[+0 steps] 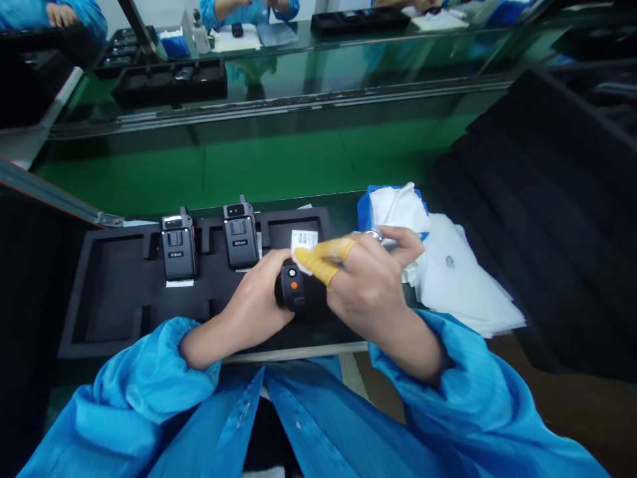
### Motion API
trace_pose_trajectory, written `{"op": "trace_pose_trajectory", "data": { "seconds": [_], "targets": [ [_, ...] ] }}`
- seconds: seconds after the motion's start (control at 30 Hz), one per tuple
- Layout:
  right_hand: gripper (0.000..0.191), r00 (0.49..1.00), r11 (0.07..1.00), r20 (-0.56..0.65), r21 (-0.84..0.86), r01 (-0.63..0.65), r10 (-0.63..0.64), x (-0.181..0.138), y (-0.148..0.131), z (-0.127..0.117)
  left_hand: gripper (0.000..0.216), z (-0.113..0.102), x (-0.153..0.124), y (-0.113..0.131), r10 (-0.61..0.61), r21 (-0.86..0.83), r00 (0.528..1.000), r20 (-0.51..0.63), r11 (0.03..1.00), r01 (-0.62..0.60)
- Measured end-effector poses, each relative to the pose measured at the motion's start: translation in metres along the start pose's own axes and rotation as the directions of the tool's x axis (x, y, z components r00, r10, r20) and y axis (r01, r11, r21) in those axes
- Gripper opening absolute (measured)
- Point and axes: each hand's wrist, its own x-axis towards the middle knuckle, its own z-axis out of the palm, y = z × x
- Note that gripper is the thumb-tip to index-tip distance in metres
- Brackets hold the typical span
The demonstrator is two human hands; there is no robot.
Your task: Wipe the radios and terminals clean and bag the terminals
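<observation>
My left hand [256, 292] is closed around a black handheld two-way radio [293, 295], turned so that an orange button faces me. Yellow finger cots cover two fingers of my right hand [371, 272]. Those fingers press a small white wipe [302, 261] at the radio's far edge. A shiny round metallic item [374, 234] shows by my right thumb; its kind is unclear. Just beyond the wipe is a white barcode label [305, 238]. Two more radios, one at the left [179, 249] and one in the middle [240, 234], rest in a black compartmented tray [117, 285].
A blue box of white wipes [365, 211] stands behind my right hand, beside a stack of white bags [462, 279]. Stacked black trays [537, 219] rise at the right. Across the green partition, co-workers in blue sleeves [219, 10] sit near another black tray [172, 83].
</observation>
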Motion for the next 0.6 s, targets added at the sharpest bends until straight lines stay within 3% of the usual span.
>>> {"op": "trace_pose_trajectory", "data": {
  "seconds": [0.13, 0.33, 0.6],
  "targets": [
    [0.037, 0.999, 0.999, -0.005, -0.003, -0.045, 0.045, -0.004, 0.005, -0.002, 0.057, -0.002, 0.000, 0.001, -0.040, 0.003, 0.999, 0.004, 0.999, 0.040],
    [0.044, 0.998, 0.980, -0.039, 0.194, 0.046, -0.039, -0.004, -0.012, -0.002, 0.052, 0.000, 0.000, 0.001, -0.010, -0.045, 1.000, 0.011, 0.999, 0.010],
    [0.038, 1.000, 0.977, -0.003, 0.209, -0.030, 0.031, -0.015, 0.001, -0.006, 0.052, 0.000, -0.001, 0.003, -0.035, -0.014, 0.999, 0.011, 0.999, 0.035]
  ]
}}
